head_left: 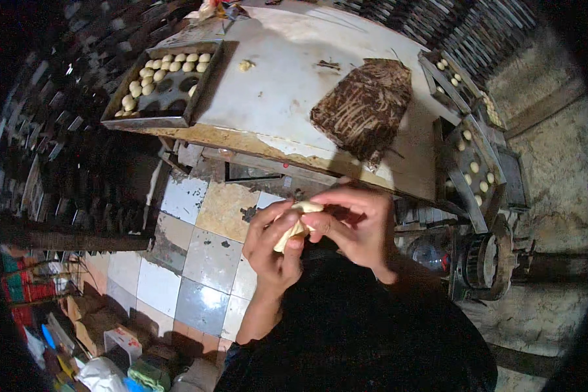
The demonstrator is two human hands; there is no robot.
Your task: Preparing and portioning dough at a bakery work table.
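Note:
In front of my body, off the table's near edge, both hands are closed on a small piece of pale dough (292, 239). My left hand (270, 245) wraps its fingers round the dough from the left. With thumb and fingers, my right hand (359, 222) pinches its upper end. Beyond them on the table lies a flat dark brown mass (366, 104) with pale streaks; its exact kind I cannot make out. At the table's far left, a metal tray (193, 114) holds several round dough balls (148, 73), with some of its hollows bare.
The white-topped table (268, 98) has a worn wooden front edge. A dough scrap (246, 65) lies on it. More trays of dough balls (474, 168) stand at the right, above a round machine part (482, 260). Bags and boxes (121, 343) crowd the tiled floor (202, 304) at lower left.

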